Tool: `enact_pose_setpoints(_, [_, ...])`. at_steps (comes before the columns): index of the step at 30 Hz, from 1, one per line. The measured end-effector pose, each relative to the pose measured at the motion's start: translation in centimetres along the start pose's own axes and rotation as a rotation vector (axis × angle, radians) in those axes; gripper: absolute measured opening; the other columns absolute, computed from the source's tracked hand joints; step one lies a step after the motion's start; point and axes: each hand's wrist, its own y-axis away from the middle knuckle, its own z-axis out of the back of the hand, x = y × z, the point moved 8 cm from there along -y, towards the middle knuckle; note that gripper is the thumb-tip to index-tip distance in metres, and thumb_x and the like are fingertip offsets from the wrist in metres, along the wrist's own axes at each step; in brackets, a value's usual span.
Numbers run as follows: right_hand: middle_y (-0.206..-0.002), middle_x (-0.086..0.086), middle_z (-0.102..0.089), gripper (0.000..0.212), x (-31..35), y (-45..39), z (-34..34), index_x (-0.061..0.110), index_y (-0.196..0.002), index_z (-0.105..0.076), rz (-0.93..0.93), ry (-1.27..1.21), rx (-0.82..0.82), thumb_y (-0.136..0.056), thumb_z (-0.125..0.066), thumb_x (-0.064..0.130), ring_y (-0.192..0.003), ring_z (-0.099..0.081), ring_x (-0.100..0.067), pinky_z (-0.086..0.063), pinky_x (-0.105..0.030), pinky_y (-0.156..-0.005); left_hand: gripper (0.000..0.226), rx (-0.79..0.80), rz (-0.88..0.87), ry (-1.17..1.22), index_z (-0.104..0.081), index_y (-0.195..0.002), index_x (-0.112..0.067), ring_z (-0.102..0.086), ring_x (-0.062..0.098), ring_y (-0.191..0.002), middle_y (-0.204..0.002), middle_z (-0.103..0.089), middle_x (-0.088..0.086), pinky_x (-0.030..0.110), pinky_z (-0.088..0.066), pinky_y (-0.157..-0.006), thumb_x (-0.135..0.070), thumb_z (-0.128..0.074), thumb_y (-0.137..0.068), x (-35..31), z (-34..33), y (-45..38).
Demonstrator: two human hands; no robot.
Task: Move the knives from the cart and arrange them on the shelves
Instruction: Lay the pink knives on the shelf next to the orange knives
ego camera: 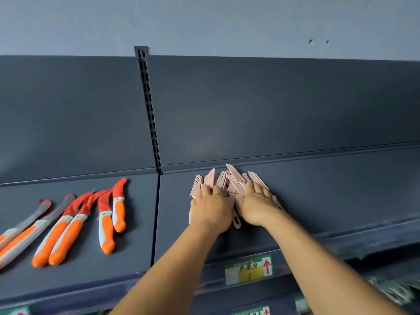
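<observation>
The dark shelf lies under both my hands, w/ its back panel rising just beyond my fingertips. On it, under my palms, is a heap of pink knives in pink sheaths, tips fanning out past my fingers. My left hand lies flat on the heap's left part, fingers fairly straight and pressing down. My right hand lies flat on the right part, fingers together. Well to the left of my left hand, on the next shelf section, is a row of orange-handled knives w/ red blade covers. Near my right forearm, a price label on the shelf's front edge.
</observation>
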Motion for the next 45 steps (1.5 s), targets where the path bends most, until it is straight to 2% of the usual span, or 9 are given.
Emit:
enact_pose_setpoints(4, [-0.161, 0.001, -0.005, 0.062, 0.4, 1.0, 1.5, 0.017, -0.153, -0.007, 0.056, -0.030, -0.128, -0.100, -0.023, 0.045, -0.147, -0.010, -0.022, -0.015, -0.041, -0.117, 0.061, -0.080, -0.079, 0.035, -0.017, -0.152, -0.018, 0.000, 0.020, -0.148, -0.161, -0.007, 0.005, 0.038, -0.012, -0.118, -0.045, -0.032, -0.099, -0.7, 1.6, 1.1])
enact_pose_setpoints(10, [-0.155, 0.003, -0.029, 0.050, 1.2, 7.6, 4.3, 0.024, -0.147, -0.029, 0.091, -0.104, -0.337, -0.100, -0.028, 0.041, -0.139, -0.029, -0.021, -0.023, -0.039, -0.112, 0.047, -0.215, -0.218, 0.069, -0.036, -0.143, -0.013, -0.029, 0.028, -0.138, -0.147, -0.037, 0.009, 0.035, -0.031, -0.109, -0.034, -0.033, -0.101, -1.9, 4.6, 6.2])
enact_pose_setpoints(13, [-0.150, 0.002, -0.036, 0.046, 1.1, 12.3, 4.0, 0.025, -0.143, -0.036, 0.069, -0.151, -0.375, -0.100, -0.031, 0.039, -0.134, -0.035, -0.021, -0.027, -0.036, -0.109, 0.036, -0.232, -0.256, 0.119, -0.045, -0.133, -0.016, -0.044, 0.026, -0.120, -0.132, -0.049, 0.006, 0.035, -0.041, -0.092, -0.028, -0.036, -0.100, -1.3, 5.1, 9.9])
enact_pose_setpoints(16, [-0.149, 0.002, -0.038, 0.047, 0.9, 17.5, 2.2, 0.023, -0.143, -0.037, 0.012, -0.202, -0.355, -0.100, -0.032, 0.040, -0.135, -0.035, -0.020, -0.026, -0.036, -0.111, 0.037, -0.229, -0.307, 0.138, -0.046, -0.132, -0.018, -0.046, 0.025, -0.117, -0.129, -0.051, 0.004, 0.035, -0.041, -0.090, -0.030, -0.039, -0.099, -0.1, 4.9, 14.6])
enact_pose_setpoints(23, [-0.149, 0.003, -0.037, 0.049, 0.3, 30.0, -5.5, 0.022, -0.145, -0.035, -0.131, -0.263, -0.270, -0.100, -0.033, 0.042, -0.136, -0.033, -0.018, -0.028, -0.033, -0.110, 0.043, -0.079, -0.408, 0.147, -0.044, -0.138, -0.018, -0.045, 0.020, -0.124, -0.134, -0.049, 0.001, 0.030, -0.039, -0.099, -0.035, -0.042, -0.098, 3.8, 0.2, 26.2])
enact_pose_setpoints(29, [-0.144, -0.003, -0.045, 0.049, -2.5, 39.6, -13.4, 0.018, -0.141, -0.040, -0.345, -0.300, -0.183, -0.098, -0.036, 0.042, -0.132, -0.039, -0.023, -0.032, -0.034, -0.108, 0.041, 0.127, -0.445, 0.117, -0.045, -0.135, -0.019, -0.046, 0.021, -0.122, -0.130, -0.051, 0.001, 0.030, -0.040, -0.096, -0.033, -0.043, -0.097, 6.6, -5.7, 35.1])
enact_pose_setpoints(32, [-0.142, -0.006, -0.047, 0.054, -4.3, 44.3, -16.6, 0.017, -0.139, -0.042, -0.447, -0.281, -0.127, -0.096, -0.030, 0.047, -0.129, -0.044, -0.025, -0.034, -0.033, -0.105, 0.040, 0.230, -0.489, 0.071, -0.046, -0.133, -0.019, -0.048, 0.022, -0.120, -0.128, -0.053, 0.003, 0.029, -0.037, -0.097, -0.033, -0.045, -0.095, 7.0, -9.1, 39.1])
enact_pose_setpoints(39, [-0.142, -0.005, -0.048, 0.049, -9.8, 55.3, -22.1, 0.017, -0.141, -0.042, -0.676, -0.304, -0.097, -0.098, -0.037, 0.041, -0.129, -0.045, -0.023, -0.033, -0.031, -0.106, 0.047, 0.464, -0.552, 0.017, -0.041, -0.140, -0.020, -0.041, 0.020, -0.131, -0.140, -0.046, 0.002, 0.030, -0.033, -0.105, -0.034, -0.044, -0.096, 5.6, -16.0, 48.1])
enact_pose_setpoints(45, [-0.146, -0.004, -0.044, 0.049, -15.2, 64.5, -23.8, 0.017, -0.142, -0.041, -0.848, -0.397, -0.152, -0.100, -0.036, 0.041, -0.131, -0.042, -0.022, -0.032, -0.033, -0.109, 0.047, 0.598, -0.687, -0.016, -0.035, -0.144, -0.020, -0.038, 0.018, -0.132, -0.143, -0.042, 0.000, 0.029, -0.032, -0.106, -0.033, -0.040, -0.098, 0.9, -20.3, 56.0])
